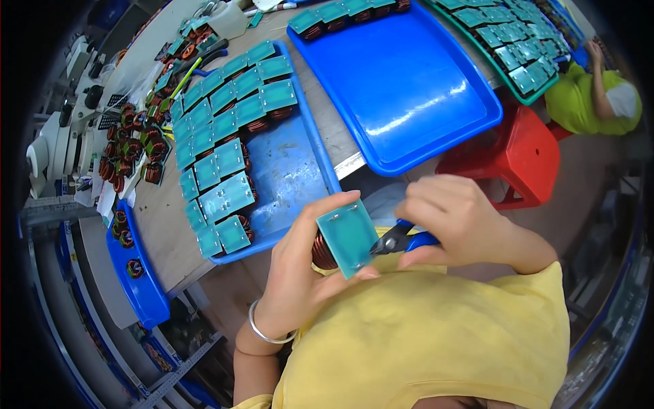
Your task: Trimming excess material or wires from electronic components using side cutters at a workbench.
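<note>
1. Gripping a green circuit board [347,237] by its edges in the left hand [297,259], with copper coil [323,253] behind
2. Grasping blue-handled cutters [393,243] in the curled right hand [446,213], tips at the board's right edge
3. Holding both near the blue tray [287,183] of similar boards [225,125]

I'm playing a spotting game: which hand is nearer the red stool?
Right. The right hand, holding blue-handled cutters, appears below and left of the red stool; the left hand, holding a green board, is farther left.

I work in fairly bright light. White glare streaks the deep-blue tray [402,75]; toward the black rim, shelves [122,344] bow.
</note>
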`<state>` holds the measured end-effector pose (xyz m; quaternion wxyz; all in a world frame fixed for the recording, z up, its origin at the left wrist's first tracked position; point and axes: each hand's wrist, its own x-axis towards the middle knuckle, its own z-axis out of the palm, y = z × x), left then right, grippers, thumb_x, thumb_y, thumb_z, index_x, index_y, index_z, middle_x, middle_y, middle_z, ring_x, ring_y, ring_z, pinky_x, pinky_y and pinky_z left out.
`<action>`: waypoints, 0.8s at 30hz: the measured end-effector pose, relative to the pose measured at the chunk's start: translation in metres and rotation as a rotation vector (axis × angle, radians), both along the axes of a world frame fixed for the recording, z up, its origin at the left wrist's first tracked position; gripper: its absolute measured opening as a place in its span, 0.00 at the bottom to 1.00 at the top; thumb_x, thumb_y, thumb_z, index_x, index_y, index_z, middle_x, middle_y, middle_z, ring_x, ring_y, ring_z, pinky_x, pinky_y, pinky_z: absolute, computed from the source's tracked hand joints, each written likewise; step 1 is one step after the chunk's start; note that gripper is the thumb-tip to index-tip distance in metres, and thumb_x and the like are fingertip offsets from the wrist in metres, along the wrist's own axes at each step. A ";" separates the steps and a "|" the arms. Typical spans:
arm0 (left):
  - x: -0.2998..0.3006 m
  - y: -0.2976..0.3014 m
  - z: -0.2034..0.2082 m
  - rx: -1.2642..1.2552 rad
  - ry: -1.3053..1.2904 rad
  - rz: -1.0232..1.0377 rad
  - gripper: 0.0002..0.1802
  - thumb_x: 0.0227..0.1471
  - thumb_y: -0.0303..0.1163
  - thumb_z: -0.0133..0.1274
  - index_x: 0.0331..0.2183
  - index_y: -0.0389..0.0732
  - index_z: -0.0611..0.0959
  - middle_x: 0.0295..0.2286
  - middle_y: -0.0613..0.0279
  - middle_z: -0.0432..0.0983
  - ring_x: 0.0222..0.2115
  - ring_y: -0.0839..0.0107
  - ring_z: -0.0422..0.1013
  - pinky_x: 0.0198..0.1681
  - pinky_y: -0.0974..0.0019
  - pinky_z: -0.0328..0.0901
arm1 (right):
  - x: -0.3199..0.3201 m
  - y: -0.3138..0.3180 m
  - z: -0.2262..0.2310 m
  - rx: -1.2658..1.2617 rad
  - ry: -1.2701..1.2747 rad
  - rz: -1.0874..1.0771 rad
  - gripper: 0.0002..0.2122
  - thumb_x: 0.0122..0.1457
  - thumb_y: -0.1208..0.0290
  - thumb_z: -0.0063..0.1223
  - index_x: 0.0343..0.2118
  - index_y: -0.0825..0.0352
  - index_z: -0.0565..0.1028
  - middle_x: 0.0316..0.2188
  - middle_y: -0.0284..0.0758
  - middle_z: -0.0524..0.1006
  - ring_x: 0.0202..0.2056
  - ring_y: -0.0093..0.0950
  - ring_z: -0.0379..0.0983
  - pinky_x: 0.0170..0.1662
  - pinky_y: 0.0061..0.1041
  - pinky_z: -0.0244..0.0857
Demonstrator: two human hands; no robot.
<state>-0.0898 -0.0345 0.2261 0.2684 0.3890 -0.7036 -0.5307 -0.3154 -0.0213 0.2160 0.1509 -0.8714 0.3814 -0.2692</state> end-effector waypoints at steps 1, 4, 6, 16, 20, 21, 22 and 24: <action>0.000 0.001 -0.001 0.044 0.052 -0.004 0.38 0.36 0.34 0.66 0.49 0.38 0.67 0.38 0.59 0.70 0.35 0.74 0.70 0.38 0.72 0.65 | -0.003 -0.001 0.001 -0.023 -0.043 -0.034 0.23 0.46 0.48 0.53 0.28 0.68 0.68 0.21 0.36 0.63 0.23 0.34 0.63 0.26 0.30 0.57; 0.000 0.005 0.000 0.127 0.163 0.003 0.39 0.35 0.35 0.67 0.49 0.37 0.67 0.40 0.60 0.69 0.36 0.74 0.69 0.40 0.73 0.64 | -0.009 -0.001 0.009 -0.036 0.032 -0.138 0.23 0.46 0.48 0.53 0.28 0.68 0.68 0.22 0.37 0.64 0.24 0.35 0.64 0.27 0.31 0.57; 0.001 0.008 0.001 0.164 0.220 0.015 0.40 0.34 0.35 0.67 0.49 0.37 0.67 0.41 0.61 0.69 0.36 0.74 0.69 0.41 0.73 0.63 | -0.008 -0.002 0.010 -0.064 0.008 -0.139 0.23 0.46 0.48 0.53 0.28 0.68 0.68 0.23 0.37 0.65 0.24 0.35 0.64 0.27 0.31 0.57; -0.005 0.019 0.013 0.202 0.078 0.070 0.45 0.31 0.46 0.67 0.47 0.30 0.66 0.43 0.55 0.67 0.40 0.67 0.70 0.43 0.68 0.65 | -0.006 0.003 0.014 -0.091 0.046 -0.135 0.22 0.45 0.50 0.54 0.28 0.68 0.68 0.24 0.36 0.65 0.25 0.34 0.63 0.28 0.29 0.57; -0.003 0.016 0.014 -0.008 -0.003 -0.033 0.41 0.33 0.42 0.65 0.46 0.30 0.67 0.41 0.55 0.68 0.40 0.69 0.68 0.44 0.69 0.62 | -0.008 0.003 0.017 -0.104 0.076 -0.131 0.22 0.45 0.50 0.54 0.28 0.68 0.68 0.24 0.36 0.65 0.25 0.34 0.63 0.28 0.28 0.57; -0.003 0.014 0.013 -0.006 -0.003 -0.035 0.41 0.33 0.42 0.65 0.46 0.30 0.67 0.41 0.55 0.68 0.40 0.69 0.68 0.44 0.69 0.62 | -0.009 0.003 0.018 -0.111 0.079 -0.126 0.22 0.45 0.50 0.54 0.28 0.68 0.68 0.24 0.35 0.65 0.25 0.34 0.62 0.28 0.28 0.57; -0.002 0.012 0.013 -0.097 -0.013 -0.080 0.40 0.33 0.42 0.65 0.46 0.30 0.68 0.41 0.55 0.68 0.40 0.69 0.67 0.44 0.69 0.62 | -0.009 0.004 0.018 -0.119 0.081 -0.120 0.21 0.46 0.50 0.53 0.28 0.68 0.68 0.24 0.35 0.64 0.25 0.34 0.62 0.28 0.28 0.57; -0.004 0.008 0.012 -0.187 -0.022 -0.126 0.39 0.33 0.41 0.64 0.46 0.30 0.68 0.40 0.56 0.68 0.40 0.69 0.66 0.44 0.69 0.61 | -0.009 0.004 0.018 -0.120 0.097 -0.119 0.21 0.46 0.50 0.53 0.27 0.67 0.67 0.23 0.35 0.64 0.25 0.33 0.62 0.28 0.28 0.57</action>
